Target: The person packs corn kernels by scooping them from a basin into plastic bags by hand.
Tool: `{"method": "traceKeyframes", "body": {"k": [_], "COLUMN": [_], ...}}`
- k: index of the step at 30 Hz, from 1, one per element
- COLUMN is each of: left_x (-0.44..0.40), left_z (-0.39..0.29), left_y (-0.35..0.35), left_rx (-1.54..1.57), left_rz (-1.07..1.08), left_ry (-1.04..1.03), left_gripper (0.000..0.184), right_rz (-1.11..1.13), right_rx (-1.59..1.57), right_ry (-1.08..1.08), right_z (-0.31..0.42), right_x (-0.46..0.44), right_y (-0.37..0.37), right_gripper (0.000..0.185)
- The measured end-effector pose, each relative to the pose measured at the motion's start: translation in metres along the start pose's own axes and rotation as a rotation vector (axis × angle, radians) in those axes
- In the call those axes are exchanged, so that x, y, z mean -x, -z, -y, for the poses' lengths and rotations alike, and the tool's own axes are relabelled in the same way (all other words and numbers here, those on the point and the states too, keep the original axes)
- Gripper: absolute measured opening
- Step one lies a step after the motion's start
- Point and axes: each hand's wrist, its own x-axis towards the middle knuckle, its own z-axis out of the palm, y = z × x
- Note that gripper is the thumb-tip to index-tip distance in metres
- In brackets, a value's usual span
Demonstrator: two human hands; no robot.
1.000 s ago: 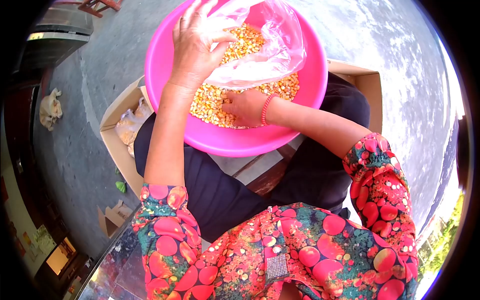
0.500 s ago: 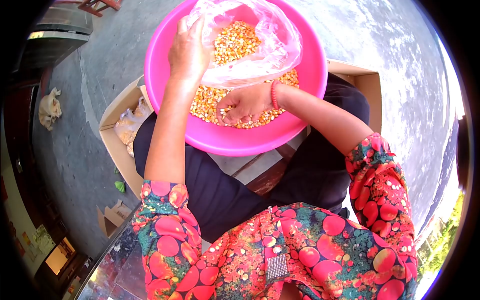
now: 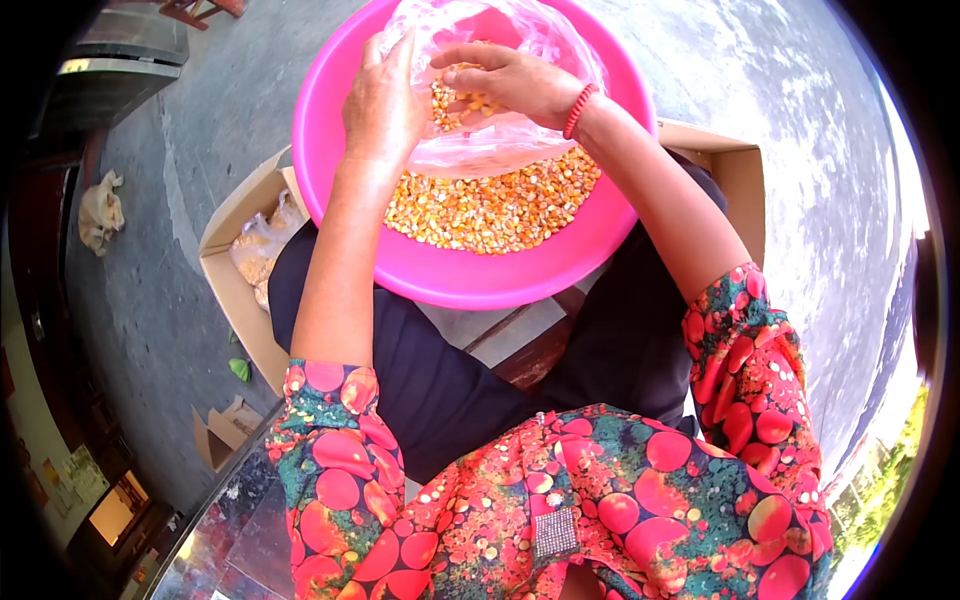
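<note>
A pink basin (image 3: pixel 460 285) rests over my legs, with loose corn kernels (image 3: pixel 490 215) spread across its near half. Inside it lies a clear plastic bag (image 3: pixel 480 150), its mouth open and kernels within. My left hand (image 3: pixel 385 105) grips the bag's left edge between thumb and fingers. Over the bag's mouth is my right hand (image 3: pixel 520 85), a red bracelet at its wrist, fingers apart above the kernels in the bag; no kernels show in its grasp.
Behind my legs, a cardboard box (image 3: pixel 235 205) on the left holds a bag of pale goods (image 3: pixel 262 250). Cardboard (image 3: pixel 735 175) also shows on the right. A crumpled bag (image 3: pixel 101 212) lies on the grey floor, far left.
My right hand has risen from the loose kernels in the basin to the bag's mouth, and its fingers have spread. My left hand stays at the bag's edge, which has opened wider.
</note>
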Motion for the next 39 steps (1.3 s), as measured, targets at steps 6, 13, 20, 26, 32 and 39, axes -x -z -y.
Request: {"method": "traceKeyframes", "body": {"k": [6, 13, 20, 26, 32, 39], "left_x": [-0.001, 0.000, 0.000, 0.000, 0.000, -0.001], "left_z": [0.002, -0.002, -0.003, -0.003, -0.002, 0.002], "left_y": [0.000, 0.003, -0.001, 0.002, -0.001, 0.000], "left_rx": [-0.010, -0.022, 0.044, 0.080, 0.078, 0.098], "left_rz": [0.019, 0.040, 0.110, 0.150, 0.158, 0.164], "left_ry": [0.007, 0.027, 0.053, 0.100, 0.061, 0.039], "left_gripper": [0.062, 0.061, 0.066, 0.067, 0.069, 0.071], "right_rz": [-0.135, 0.282, 0.232, 0.802, 0.432, 0.740], "right_rx": [0.400, 0.775, 0.943, 0.124, 1.103, 1.173], "right_ry": [0.170, 0.187, 0.169, -0.143, 0.327, 0.093], "right_z": [-0.003, -0.004, -0.005, 0.039, -0.057, -0.060], "right_x": [-0.002, 0.020, 0.026, 0.045, 0.055, 0.045], "right_y": [0.010, 0.000, -0.006, -0.032, -0.082, -0.082], "right_gripper": [0.034, 0.019, 0.016, 0.016, 0.040, 0.027]}}
